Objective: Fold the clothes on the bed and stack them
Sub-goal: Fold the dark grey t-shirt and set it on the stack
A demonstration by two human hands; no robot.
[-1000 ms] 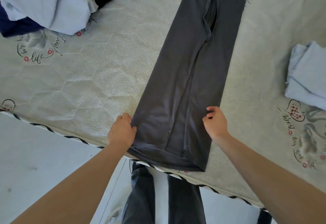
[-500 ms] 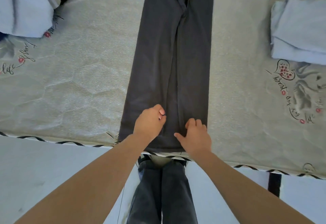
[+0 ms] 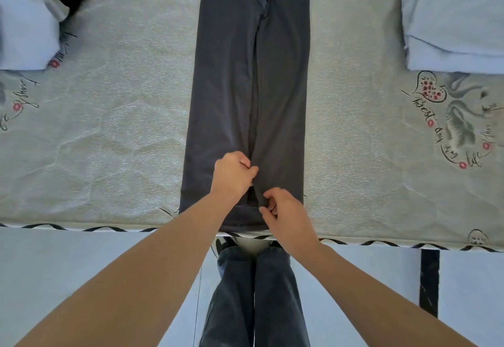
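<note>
Dark grey trousers (image 3: pixel 234 73) lie stretched lengthwise down the middle of the bed (image 3: pixel 122 133), their leg ends at the near edge. My left hand (image 3: pixel 231 174) has its fingers curled, pinching the cloth at the central seam between the legs. Just below and to the right, my right hand (image 3: pixel 283 213) pinches the same seam near the hem. The waist end runs out of the top of the frame.
A folded light blue garment (image 3: pixel 452 19) lies at the far right. At the far left sits a heap of unfolded clothes (image 3: pixel 27 24), white, black and blue. The mattress edge with its black-and-white piping (image 3: pixel 81 228) runs across in front of my legs.
Both hands moved from the outer edges of the trouser legs inward to the centre seam and closed on the cloth. The view swung so the trousers now run straight up.
</note>
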